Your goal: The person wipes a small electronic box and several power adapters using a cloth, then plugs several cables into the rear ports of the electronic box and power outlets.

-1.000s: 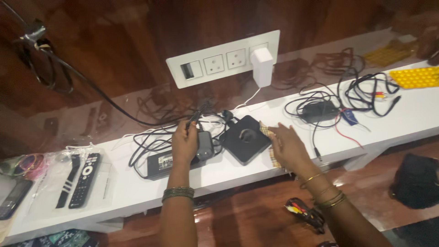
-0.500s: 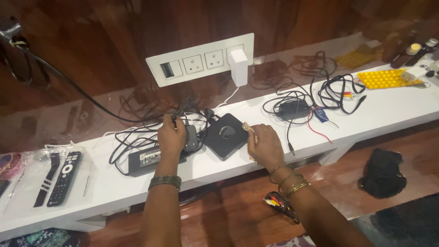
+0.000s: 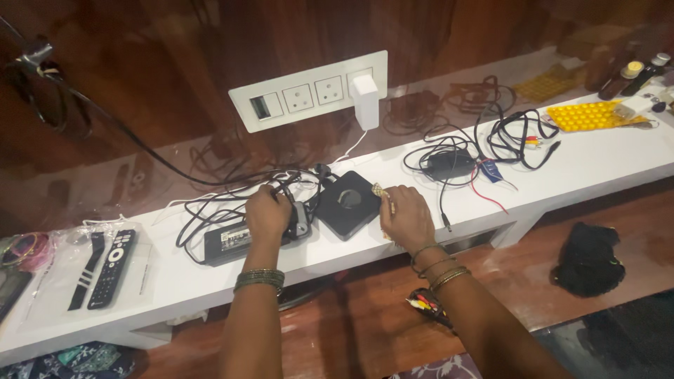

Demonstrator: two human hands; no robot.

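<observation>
we see a white-labelled black power brick [image 3: 228, 242] near the white shelf's [image 3: 604, 158] front edge. our left hand [image 3: 267, 213] grips a black cable [image 3: 210, 210] beside it; our right hand [image 3: 406, 217] presses a cloth against the square black box [image 3: 347, 203] mid-shelf. a yellow tray [image 3: 586, 116] lies at the right end, and black remotes [image 3: 105, 267] in a clear bag lie left.

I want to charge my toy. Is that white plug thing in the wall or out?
In. The white adapter sits in the wall socket panel.

A glossy dark wood wall [image 3: 140, 84] backs a long white shelf [image 3: 604, 168]; below, seemingly reddish wooden floor [image 3: 365, 330].
</observation>
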